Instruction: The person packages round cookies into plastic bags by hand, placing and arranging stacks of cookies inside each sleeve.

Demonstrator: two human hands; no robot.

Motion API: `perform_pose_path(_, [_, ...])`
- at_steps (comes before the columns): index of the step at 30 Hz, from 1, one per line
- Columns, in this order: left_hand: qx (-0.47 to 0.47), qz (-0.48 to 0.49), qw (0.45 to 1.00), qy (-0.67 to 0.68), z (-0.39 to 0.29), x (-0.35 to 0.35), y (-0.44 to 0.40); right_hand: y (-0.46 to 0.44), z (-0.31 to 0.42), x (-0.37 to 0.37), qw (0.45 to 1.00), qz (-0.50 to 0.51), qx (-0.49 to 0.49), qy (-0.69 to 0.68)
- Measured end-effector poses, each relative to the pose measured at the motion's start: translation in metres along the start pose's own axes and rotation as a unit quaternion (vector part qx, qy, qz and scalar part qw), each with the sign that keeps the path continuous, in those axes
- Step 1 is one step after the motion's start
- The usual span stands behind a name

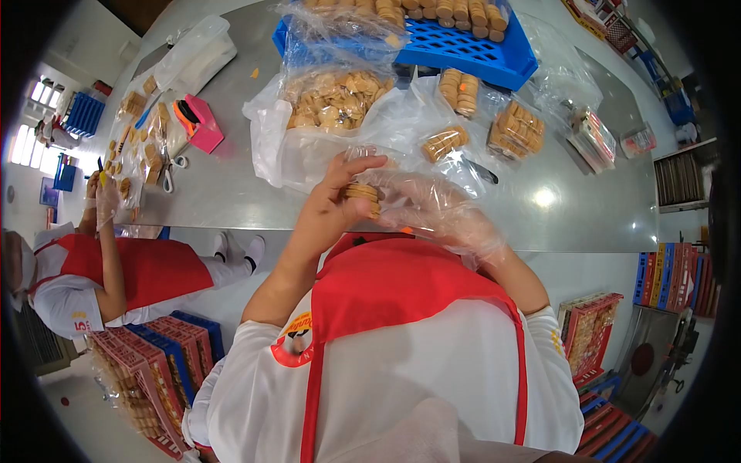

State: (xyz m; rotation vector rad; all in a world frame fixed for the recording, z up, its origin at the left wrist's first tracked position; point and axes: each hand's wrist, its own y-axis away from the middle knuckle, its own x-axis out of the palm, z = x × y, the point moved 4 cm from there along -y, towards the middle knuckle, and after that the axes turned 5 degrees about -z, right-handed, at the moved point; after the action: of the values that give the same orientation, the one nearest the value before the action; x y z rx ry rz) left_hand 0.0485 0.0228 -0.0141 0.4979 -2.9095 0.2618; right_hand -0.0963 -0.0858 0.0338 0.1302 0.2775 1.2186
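Note:
My left hand (328, 204), bare, is closed around a short stack of round biscuits (361, 199) above the table's near edge. Close beside it, my right hand (459, 224) is covered in clear plastic. Its fingers reach toward the biscuits and appear closed on a clear plastic bag (405, 204) with an orange mark low on it; glare partly hides them. Just beyond my hands, a large open plastic bag holds many flat biscuit pieces (336, 100). Packed biscuits (445, 143) lie on white plastic sheeting near a dark-handled tool (484, 171).
A blue crate (513, 58) with rows of biscuits stands at the back. Wrapped packs (515, 130) and stacks of labels (593, 140) sit to the right. Scissors (174, 171), a pink holder (204, 127) and a clear tub (197, 58) lie left. A co-worker (147, 270) stands left.

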Motion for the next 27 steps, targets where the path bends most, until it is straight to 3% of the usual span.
perform_pose_path(3, [-0.016, 0.051, 0.994, -0.091, -0.009, 0.002, 0.003, -0.001, -0.013, 0.001, 0.994, -0.005, 0.008, -0.105])
perform_pose_path(7, [-0.043, 0.069, 0.99, -0.115, -0.006, 0.006, 0.003, -0.007, -0.024, -0.002, 1.0, -0.001, -0.005, -0.027])
perform_pose_path(10, [0.0, 0.088, 0.99, -0.109, -0.003, 0.008, 0.001, -0.008, -0.021, 0.0, 1.0, -0.007, -0.009, -0.01])
perform_pose_path(15, [-0.047, 0.102, 0.992, -0.052, -0.003, 0.011, 0.001, -0.008, -0.022, 0.005, 0.996, -0.032, -0.07, -0.043])
perform_pose_path(19, [-0.077, 0.102, 0.991, -0.042, -0.006, 0.017, 0.003, -0.006, -0.025, 0.005, 0.998, -0.004, -0.034, -0.05])
perform_pose_path(21, [-0.114, 0.068, 0.99, 0.04, -0.011, 0.022, 0.005, -0.003, -0.019, 0.003, 0.997, -0.003, -0.004, -0.08])
perform_pose_path(25, [-0.138, 0.019, 0.979, 0.146, -0.021, 0.027, 0.007, 0.016, 0.001, -0.007, 0.989, -0.085, -0.006, -0.122])
perform_pose_path(27, [-0.123, -0.004, 0.984, 0.125, -0.02, 0.022, 0.007, 0.023, 0.004, -0.012, 0.982, -0.106, -0.021, -0.155])
